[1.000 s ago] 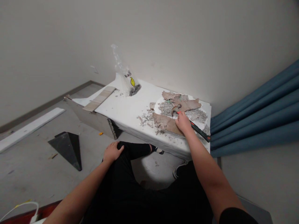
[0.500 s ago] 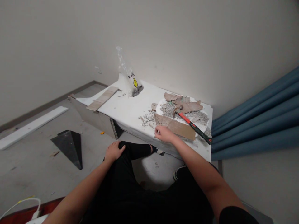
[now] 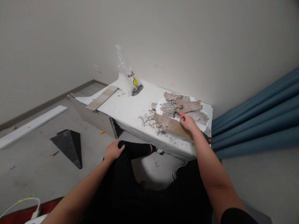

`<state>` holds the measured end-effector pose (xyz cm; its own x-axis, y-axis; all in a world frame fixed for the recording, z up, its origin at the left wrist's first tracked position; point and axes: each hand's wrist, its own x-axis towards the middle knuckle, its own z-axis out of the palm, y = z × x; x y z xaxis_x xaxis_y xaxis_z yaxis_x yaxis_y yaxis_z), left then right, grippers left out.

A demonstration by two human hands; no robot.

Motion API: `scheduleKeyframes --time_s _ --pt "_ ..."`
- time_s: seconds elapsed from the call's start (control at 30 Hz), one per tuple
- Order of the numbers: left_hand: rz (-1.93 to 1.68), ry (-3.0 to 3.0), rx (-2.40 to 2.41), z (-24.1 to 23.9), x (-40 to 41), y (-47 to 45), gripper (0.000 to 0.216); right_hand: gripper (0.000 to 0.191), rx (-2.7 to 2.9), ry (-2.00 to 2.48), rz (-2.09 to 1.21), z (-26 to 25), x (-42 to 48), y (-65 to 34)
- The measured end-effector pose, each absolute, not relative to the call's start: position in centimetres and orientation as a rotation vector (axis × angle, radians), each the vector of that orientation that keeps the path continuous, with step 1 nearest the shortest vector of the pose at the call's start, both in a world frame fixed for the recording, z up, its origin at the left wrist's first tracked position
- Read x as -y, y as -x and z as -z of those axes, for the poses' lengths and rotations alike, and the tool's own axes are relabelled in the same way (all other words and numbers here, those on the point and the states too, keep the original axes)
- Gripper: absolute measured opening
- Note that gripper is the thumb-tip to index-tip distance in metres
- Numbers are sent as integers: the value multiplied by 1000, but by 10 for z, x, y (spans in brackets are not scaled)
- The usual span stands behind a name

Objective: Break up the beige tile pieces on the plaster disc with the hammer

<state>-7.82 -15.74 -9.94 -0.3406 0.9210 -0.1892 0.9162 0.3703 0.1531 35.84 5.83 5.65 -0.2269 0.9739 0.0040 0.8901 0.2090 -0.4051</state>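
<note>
A claw hammer (image 3: pixel 178 109) with a red and black handle lies across a heap of grey rubble and brown board pieces. My right hand (image 3: pixel 188 123) is closed around the handle just below the hammer's head and hides most of it. Under that hand a long brown strip of board (image 3: pixel 171 125) runs along the near side, with crumbs scattered around it. On my left knee rests my left hand (image 3: pixel 113 150), fingers laid out flat on the black trousers and holding nothing.
A white-covered low table (image 3: pixel 130 107) stands against the wall. On it are a clear plastic bag (image 3: pixel 133 82) with grey bits and a flat board (image 3: pixel 102 98). A black pyramid-like piece (image 3: pixel 70 146) and a white plank (image 3: pixel 32 126) lie on the floor. Blue curtains (image 3: pixel 257 118) hang at right.
My right hand has moved from the table's front edge up and right onto the hammer's handle. The hammer lies in the same place. My left hand has stayed on the knee.
</note>
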Motion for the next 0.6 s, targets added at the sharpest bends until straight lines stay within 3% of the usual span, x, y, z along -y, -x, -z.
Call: scheduleKeyframes --time_s 0.6 --pt "-11 -1628 -2383 95 158 76 60 30 2402 2083 -385 -50 -56 -343"
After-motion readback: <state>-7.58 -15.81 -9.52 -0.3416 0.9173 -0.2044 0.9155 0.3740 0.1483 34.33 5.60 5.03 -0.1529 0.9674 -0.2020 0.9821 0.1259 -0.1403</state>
